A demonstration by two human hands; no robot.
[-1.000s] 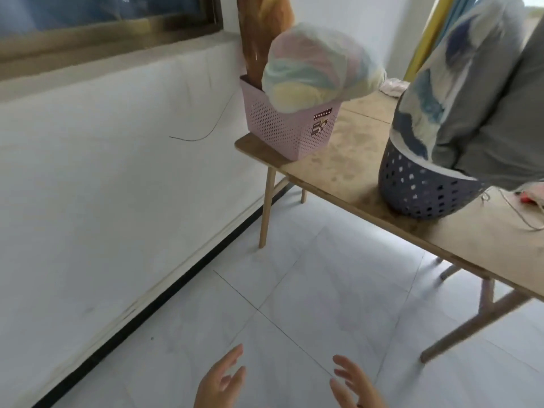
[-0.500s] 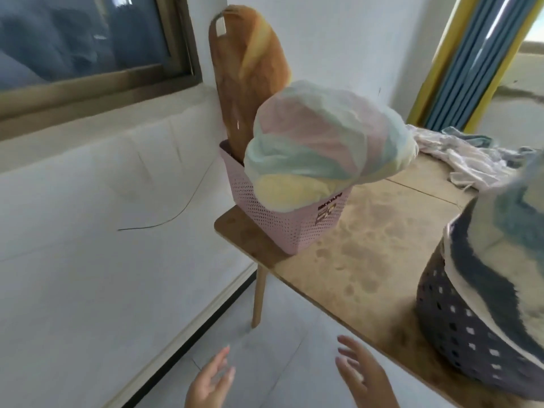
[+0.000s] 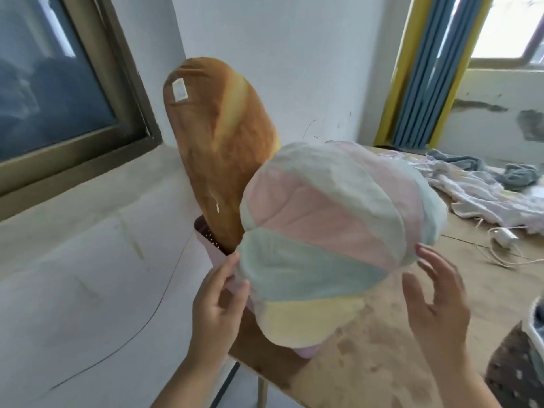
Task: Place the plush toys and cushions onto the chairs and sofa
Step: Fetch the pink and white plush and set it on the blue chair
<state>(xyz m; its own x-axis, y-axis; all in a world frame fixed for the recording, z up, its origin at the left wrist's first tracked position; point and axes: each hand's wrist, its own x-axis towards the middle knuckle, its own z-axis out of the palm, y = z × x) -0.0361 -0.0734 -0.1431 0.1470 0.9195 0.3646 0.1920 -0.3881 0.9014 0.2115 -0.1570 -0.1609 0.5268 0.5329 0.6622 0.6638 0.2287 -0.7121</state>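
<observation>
A plain room in a home: bare white plaster walls (image 3: 294,69), a dark-framed window (image 3: 73,92), blue-and-yellow curtains (image 3: 424,69), and a worn wooden table (image 3: 397,334) strewn with crumpled white and grey laundry (image 3: 477,187) and soft toys.

wooden table (image 3: 382,343) bears pink basket (image 3: 216,257) (laundry (image 3: 482,192) too).

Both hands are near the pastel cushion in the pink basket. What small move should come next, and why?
Probably close both hands on the pastel cushion and lift it. The left hand already touches its edge, the right hand is open just beside it, and the cushion sits loosely on top of the pink basket, in front of the bread-shaped pillow.
</observation>
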